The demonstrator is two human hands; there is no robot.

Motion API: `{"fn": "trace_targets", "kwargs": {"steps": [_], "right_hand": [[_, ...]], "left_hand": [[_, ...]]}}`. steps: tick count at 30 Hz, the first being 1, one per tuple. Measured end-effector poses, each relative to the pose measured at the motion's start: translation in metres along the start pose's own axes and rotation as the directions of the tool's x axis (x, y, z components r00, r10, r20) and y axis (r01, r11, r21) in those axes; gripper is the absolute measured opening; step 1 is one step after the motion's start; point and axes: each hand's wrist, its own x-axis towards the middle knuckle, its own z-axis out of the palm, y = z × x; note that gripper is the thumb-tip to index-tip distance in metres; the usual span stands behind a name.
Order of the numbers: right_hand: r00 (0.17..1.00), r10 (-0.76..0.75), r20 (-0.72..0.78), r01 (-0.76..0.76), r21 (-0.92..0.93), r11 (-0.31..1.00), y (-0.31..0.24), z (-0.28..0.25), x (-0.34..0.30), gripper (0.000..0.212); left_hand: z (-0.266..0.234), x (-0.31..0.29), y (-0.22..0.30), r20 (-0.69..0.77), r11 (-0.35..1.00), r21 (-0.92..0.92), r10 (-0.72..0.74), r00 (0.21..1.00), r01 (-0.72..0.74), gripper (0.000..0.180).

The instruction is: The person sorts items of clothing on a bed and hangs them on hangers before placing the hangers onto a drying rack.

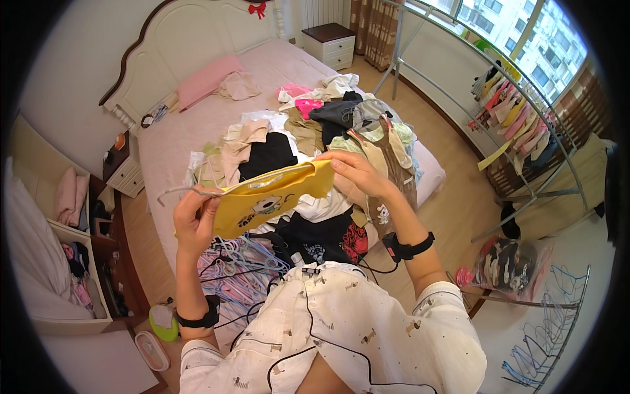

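In front of me a yellow T-shirt (256, 211) with a cartoon animal print is stretched between my hands. A pale grey clothes hanger (172, 192) runs along its opening, its hook sticking out to the left. My left hand (195, 220) is closed around the hanger and the shirt's left end. My right hand (354, 173) pinches the shirt's upper right corner. Below the shirt lies a pile of blue and pink hangers (239, 266), beside a black garment (312, 236) with a print. How far the hanger reaches inside the shirt is partly hidden.
Loose clothes cover much of the pink bed (172, 146). To the right stands a metal drying rack (545, 192), with small clothes hanging by the window. Wire hangers (545, 338) hang at the lower right. An open wardrobe (59, 326) and a nightstand (125, 174) are on the left.
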Motion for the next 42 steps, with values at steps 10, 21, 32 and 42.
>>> {"fn": "trace_targets", "kwargs": {"steps": [10, 21, 32, 42], "right_hand": [[0.989, 0.079, -0.126, -0.044, 0.259, 0.965, 0.002, 0.012, -0.004, 0.028], [0.851, -0.453, -0.265, 0.239, -0.573, 0.784, -0.037, 0.029, -0.007, 0.02], [0.791, -0.554, -0.26, 0.196, -0.75, 0.632, -0.055, 0.035, 0.006, 0.01], [0.821, -0.384, -0.422, 0.073, -0.59, 0.804, -0.055, 0.023, -0.002, 0.019]], "left_hand": [[-0.013, -0.016, -0.002, 0.034, 0.984, -0.017, -0.176, 0.984, 0.177, 0.011], [0.025, -0.001, 0.017, -0.018, 1.0, 0.005, -0.02, 1.0, 0.02, 0.011], [0.035, 0.004, 0.016, -0.042, 0.999, -0.045, -0.014, 0.999, 0.012, 0.019], [0.029, -0.015, -0.037, -0.071, 0.994, 0.005, -0.108, 0.992, 0.109, 0.019]]}}
